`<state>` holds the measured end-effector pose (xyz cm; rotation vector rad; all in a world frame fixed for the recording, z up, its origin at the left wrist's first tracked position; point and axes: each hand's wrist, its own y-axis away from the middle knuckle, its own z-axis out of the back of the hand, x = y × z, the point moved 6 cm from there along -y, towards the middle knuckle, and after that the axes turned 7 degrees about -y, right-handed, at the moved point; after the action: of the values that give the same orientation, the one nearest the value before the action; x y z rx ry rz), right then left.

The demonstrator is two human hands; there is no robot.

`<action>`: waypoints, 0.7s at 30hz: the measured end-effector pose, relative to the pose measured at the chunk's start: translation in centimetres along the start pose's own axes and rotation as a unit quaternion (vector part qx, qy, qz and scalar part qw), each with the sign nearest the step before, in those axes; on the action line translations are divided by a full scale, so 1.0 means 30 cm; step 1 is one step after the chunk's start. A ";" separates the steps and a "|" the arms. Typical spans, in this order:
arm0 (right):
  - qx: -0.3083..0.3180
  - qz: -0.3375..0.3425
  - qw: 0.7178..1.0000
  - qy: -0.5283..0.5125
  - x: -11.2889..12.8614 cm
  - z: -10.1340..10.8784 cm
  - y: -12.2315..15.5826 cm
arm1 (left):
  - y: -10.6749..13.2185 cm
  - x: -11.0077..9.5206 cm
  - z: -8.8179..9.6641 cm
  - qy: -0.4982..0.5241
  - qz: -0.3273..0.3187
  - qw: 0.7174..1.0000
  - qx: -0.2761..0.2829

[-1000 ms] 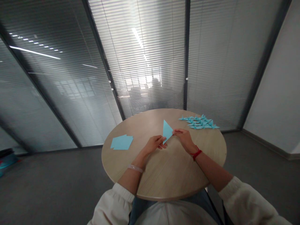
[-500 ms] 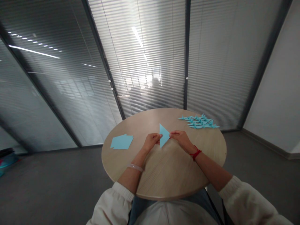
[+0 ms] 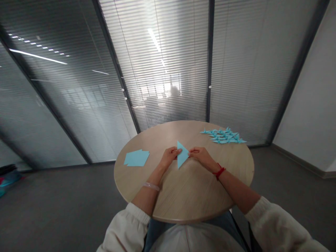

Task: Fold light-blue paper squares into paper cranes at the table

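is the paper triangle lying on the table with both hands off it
No, the blue paper triangle is pinched between the fingers of the left hand and the right hand.

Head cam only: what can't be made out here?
Head view:
Paper triangle: left hand and right hand cover its side corners.
Paper squares: sheet count too small to tell.
Paper cranes: overlapping, too small to count.
Shape behind the blinds: blurred by the slats.
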<state>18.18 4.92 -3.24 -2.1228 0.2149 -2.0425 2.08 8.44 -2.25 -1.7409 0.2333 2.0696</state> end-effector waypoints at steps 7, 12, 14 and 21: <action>0.018 0.000 1.000 0.021 -0.008 -0.010 0.000 | 0.000 0.008 -0.002 -0.031 0.002 1.000 0.001; 0.026 0.009 0.999 0.034 -0.012 -0.010 0.002 | 0.007 -0.005 -0.016 -0.030 -0.004 0.999 0.020; 0.036 0.012 0.998 0.039 -0.008 -0.016 0.005 | 0.011 -0.012 -0.014 -0.034 -0.007 0.999 0.012; 0.053 0.017 0.998 0.037 0.000 -0.028 0.006 | 0.014 -0.018 -0.006 -0.033 -0.003 0.999 -0.021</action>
<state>17.36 4.73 -3.26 -1.9708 0.1482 -2.0668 2.14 7.87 -1.81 -1.6931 0.1642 2.1372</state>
